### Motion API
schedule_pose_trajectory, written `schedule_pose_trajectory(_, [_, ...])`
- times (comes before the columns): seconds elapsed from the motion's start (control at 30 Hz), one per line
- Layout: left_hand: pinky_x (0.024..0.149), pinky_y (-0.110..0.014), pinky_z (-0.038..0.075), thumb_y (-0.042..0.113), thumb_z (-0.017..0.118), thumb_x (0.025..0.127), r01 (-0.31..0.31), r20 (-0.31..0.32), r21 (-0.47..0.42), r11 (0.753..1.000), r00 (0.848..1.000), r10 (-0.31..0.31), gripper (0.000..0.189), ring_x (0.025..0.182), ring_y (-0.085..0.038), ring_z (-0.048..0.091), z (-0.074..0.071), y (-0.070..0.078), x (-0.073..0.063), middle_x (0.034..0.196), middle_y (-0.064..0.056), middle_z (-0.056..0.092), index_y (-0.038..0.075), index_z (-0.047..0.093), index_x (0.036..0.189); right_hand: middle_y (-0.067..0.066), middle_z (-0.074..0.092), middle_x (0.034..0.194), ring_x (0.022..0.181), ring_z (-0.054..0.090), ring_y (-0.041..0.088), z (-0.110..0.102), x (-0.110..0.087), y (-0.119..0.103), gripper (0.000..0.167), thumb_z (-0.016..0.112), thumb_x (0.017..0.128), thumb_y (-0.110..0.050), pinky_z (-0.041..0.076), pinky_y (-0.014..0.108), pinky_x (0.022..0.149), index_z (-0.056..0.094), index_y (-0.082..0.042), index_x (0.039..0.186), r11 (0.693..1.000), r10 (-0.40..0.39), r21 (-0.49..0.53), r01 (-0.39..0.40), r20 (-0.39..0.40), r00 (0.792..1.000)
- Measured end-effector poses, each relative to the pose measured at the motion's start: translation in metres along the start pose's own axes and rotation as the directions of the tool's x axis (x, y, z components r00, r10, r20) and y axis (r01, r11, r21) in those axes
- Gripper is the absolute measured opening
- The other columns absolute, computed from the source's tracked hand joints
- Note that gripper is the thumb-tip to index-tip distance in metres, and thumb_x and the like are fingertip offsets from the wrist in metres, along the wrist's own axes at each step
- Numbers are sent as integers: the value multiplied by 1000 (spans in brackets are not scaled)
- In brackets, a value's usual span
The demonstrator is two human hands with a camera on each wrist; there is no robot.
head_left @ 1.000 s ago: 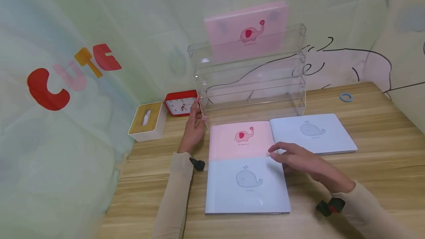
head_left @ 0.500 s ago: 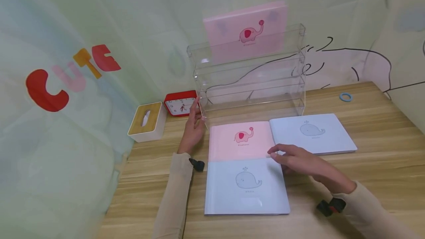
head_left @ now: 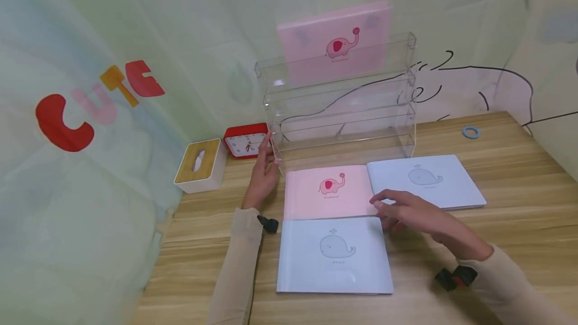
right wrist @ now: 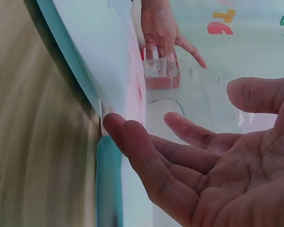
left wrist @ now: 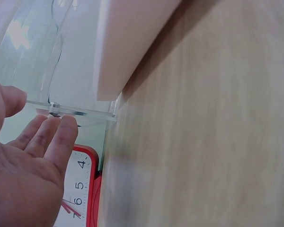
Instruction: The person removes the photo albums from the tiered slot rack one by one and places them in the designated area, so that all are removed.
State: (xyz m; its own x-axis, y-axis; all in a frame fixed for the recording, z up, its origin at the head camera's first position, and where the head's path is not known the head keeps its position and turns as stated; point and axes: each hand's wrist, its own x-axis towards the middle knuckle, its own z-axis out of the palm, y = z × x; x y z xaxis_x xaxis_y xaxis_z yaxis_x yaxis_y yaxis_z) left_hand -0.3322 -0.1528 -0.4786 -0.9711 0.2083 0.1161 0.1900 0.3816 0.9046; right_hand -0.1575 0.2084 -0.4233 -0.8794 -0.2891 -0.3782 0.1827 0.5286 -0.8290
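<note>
My left hand [head_left: 263, 178] rests its extended fingers against the left side of a clear acrylic tiered rack [head_left: 334, 109], the thumb at the front edge. In the left wrist view those fingers [left wrist: 60, 142] touch the rack's side panel. My right hand [head_left: 413, 217] hovers with loosely bent fingers at the corner where three books come together. These are a pink elephant book [head_left: 307, 199], a blue whale book [head_left: 298, 252] in front of it, and another blue whale book [head_left: 451, 189] to the right. In the right wrist view the fingertips [right wrist: 114, 124] are right at the book edges.
Another pink elephant book [head_left: 311, 46] stands in the rack's top tier. Left of the rack are a red clock [head_left: 241, 145] and a tissue box [head_left: 209, 174] with a wooden lid. A blue ring [head_left: 471, 132] lies on the wooden table [head_left: 533, 164] at the far right.
The front whale book has slid slightly towards me, and a thin gap shows behind it. My right hand has moved a little right. The left hand stays at the rack.
</note>
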Motion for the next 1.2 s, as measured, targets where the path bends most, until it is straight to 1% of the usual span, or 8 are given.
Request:
schedule_pose_trajectory(0.17, [127, -58, 43, 17, 51, 113, -7, -10, 11, 1000, 1000, 7, 81, 146, -33, 51, 0, -1, 0, 161, -11, 42, 74, 13, 157, 23, 73, 131, 103, 76, 25, -8, -2, 0, 50, 53, 112, -38, 65, 46, 93, 56, -1, 145, 999, -46, 28, 46, -28, 999])
schedule_pose_trajectory(0.33, [125, -59, 45, 15, 50, 113, -36, -20, 32, 999, 999, 37, 81, 143, -33, 53, 0, -1, 1, 160, -10, 43, 72, 14, 158, 25, 71, 136, 111, 76, 29, -18, -3, -3, 47, 53, 113, -32, 65, 43, 94, 55, 0, 147, 986, -159, 30, 163, -110, 981])
schedule_pose_trajectory(0.57, [124, -59, 46, 16, 49, 113, -17, -23, 40, 999, 1000, 18, 80, 143, -34, 52, -1, -2, 0, 162, -11, 41, 70, 13, 160, 24, 68, 145, 123, 72, 35, -40, -3, -21, 46, 54, 113, -32, 61, 21, 91, 53, -6, 152, 944, -328, -61, 324, -264, 907])
schedule_pose_trajectory(0.77, [125, -60, 45, 17, 50, 113, -15, -17, 33, 999, 1000, 16, 80, 144, -34, 51, 1, -3, 1, 162, -10, 41, 72, 14, 158, 18, 65, 150, 126, 69, 16, -65, 0, -38, 46, 55, 113, -31, 52, 8, 96, 51, -14, 155, 918, -392, -90, 386, -350, 851])
schedule_pose_trajectory(0.87, [124, -60, 45, 16, 50, 113, -24, -18, 36, 999, 1000, 24, 80, 144, -34, 52, 2, -4, 2, 162, -11, 42, 70, 14, 160, 15, 63, 153, 130, 66, 17, -76, 3, -46, 47, 55, 113, -32, 53, 23, 111, 48, -17, 157, 917, -396, -101, 387, -367, 842])
schedule_pose_trajectory(0.93, [124, -61, 45, 16, 49, 113, -28, -18, 40, 999, 999, 29, 80, 144, -35, 53, 3, -3, 1, 162, -11, 42, 69, 14, 160, 17, 61, 155, 137, 64, 27, -81, 4, -52, 49, 55, 112, -31, 51, 45, 121, 47, -16, 159, 911, -407, -102, 399, -369, 835])
schedule_pose_trajectory(1.03, [123, -62, 46, 16, 49, 113, -25, -26, 47, 999, 999, 26, 81, 144, -35, 53, 3, -3, 1, 161, -12, 43, 71, 13, 159, 20, 57, 158, 145, 55, 41, -87, 7, -61, 53, 56, 112, -30, 39, 72, 123, 43, -13, 160, 903, -423, -95, 420, -370, 827])
schedule_pose_trajectory(1.2, [123, -61, 46, 18, 49, 113, -18, -32, 52, 998, 999, 19, 80, 144, -35, 53, 1, -3, 1, 162, -12, 42, 74, 12, 157, 19, 50, 165, 153, 46, 43, -94, 14, -71, 59, 59, 110, -33, 34, 75, 124, 39, -15, 163, 910, -401, -72, 407, -397, 826])
